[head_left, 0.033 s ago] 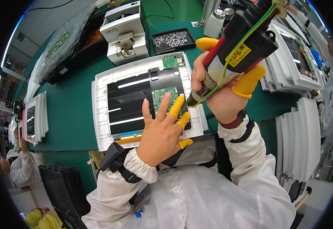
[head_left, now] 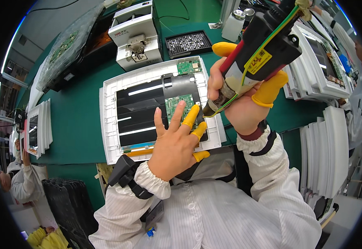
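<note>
Your left hand (head_left: 176,146) lies flat on the dark panel (head_left: 141,112), fingers spread, yellow finger covers on three of them, the fingertips resting at the lower edge of the small green circuit board (head_left: 177,104) near the panel's right side. The panel sits in a white tray (head_left: 108,120) at the near edge of the green tabletop (head_left: 77,116).

Your right hand (head_left: 241,106) is wrapped tight around the electric screwdriver (head_left: 257,56), whose tip hangs just beside the board's right edge, close to your left fingertips. From here the tip could slip off a screw and gouge the board or nick a finger, likely if the heavy tool tilts or its green and yellow wire tugs it sideways.

Farther back, a second small board (head_left: 189,66) lies at the tray's far edge. Behind it stand a white box-shaped machine (head_left: 135,35) and a black tray of small parts (head_left: 188,42). Stacks of white trays (head_left: 322,70) crowd the right edge, leaving your elbow little room.
</note>
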Demonstrator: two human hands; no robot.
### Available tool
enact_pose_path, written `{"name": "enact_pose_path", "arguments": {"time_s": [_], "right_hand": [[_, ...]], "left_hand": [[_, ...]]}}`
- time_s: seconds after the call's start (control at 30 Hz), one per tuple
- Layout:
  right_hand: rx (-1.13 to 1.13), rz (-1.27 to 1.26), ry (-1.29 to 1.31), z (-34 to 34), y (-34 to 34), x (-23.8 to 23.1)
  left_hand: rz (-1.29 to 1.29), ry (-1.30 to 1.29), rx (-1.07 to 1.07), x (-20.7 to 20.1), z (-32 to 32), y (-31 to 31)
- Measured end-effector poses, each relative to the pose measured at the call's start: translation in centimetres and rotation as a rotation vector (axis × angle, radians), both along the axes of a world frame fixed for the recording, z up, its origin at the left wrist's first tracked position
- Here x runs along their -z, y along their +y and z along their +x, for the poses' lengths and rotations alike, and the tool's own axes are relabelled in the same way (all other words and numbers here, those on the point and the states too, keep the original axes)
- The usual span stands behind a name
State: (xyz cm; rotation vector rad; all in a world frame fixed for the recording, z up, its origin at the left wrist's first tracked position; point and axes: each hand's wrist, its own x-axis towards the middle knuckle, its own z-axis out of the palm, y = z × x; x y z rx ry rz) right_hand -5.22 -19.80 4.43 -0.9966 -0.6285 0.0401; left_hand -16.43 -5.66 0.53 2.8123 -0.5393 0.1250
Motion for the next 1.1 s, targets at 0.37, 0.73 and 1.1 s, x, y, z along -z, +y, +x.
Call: {"name": "enact_pose_path", "arguments": {"time_s": [0.37,0.73,1.1], "right_hand": [[-0.046,-0.092,0.069,-0.4,0.1,0.9],[-0.029,-0.204,0.022,-0.7,0.1,0.6],[-0.032,-0.226,0.004,-0.8,0.2,0.9]], "left_hand": [[0.008,0.068,0.005,-0.1,0.3,0.3],[-0.073,0.013,0.021,0.1,0.4,0.4],[-0.029,0.064,0.043,0.0,0.7,0.7]]}}
